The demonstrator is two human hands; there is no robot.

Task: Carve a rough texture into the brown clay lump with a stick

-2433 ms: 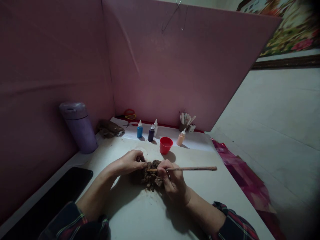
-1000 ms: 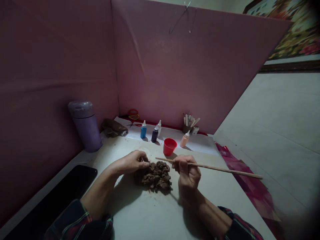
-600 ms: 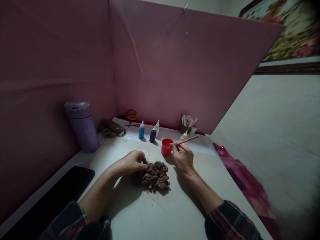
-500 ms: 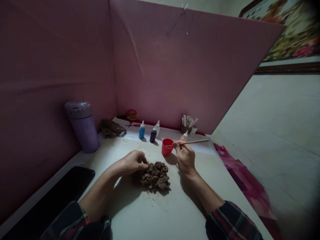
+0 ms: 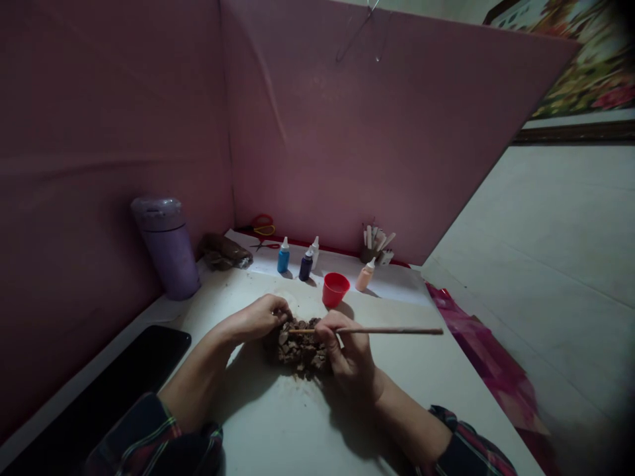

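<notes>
A lumpy mound of brown clay (image 5: 301, 354) lies on the white tabletop in front of me. My left hand (image 5: 262, 316) is closed at its upper left edge, fingers curled against the clay. In my right hand (image 5: 351, 350) is a thin wooden paintbrush (image 5: 391, 330), pinched between thumb and fingers and held nearly level. Its tip points left, over the top of the clay; whether it touches is hard to tell. Just beyond the right hand stands a red cup (image 5: 335, 291), its contents not visible. My right hand hides the mound's right side.
Small bottles in blue (image 5: 283, 256), dark blue (image 5: 306, 266), white (image 5: 315, 251) and peach (image 5: 365, 276) stand behind. Further back are scissors (image 5: 265, 246) and a holder (image 5: 370, 252) of tools. A purple tumbler (image 5: 171, 258), brown package (image 5: 223, 252) and black phone-like slab (image 5: 114, 390) lie left.
My right hand has brought the paintbrush from the red cup down and left to above the clay. The peach bottle behind it now shows fully. My left hand has stayed at the clay.
</notes>
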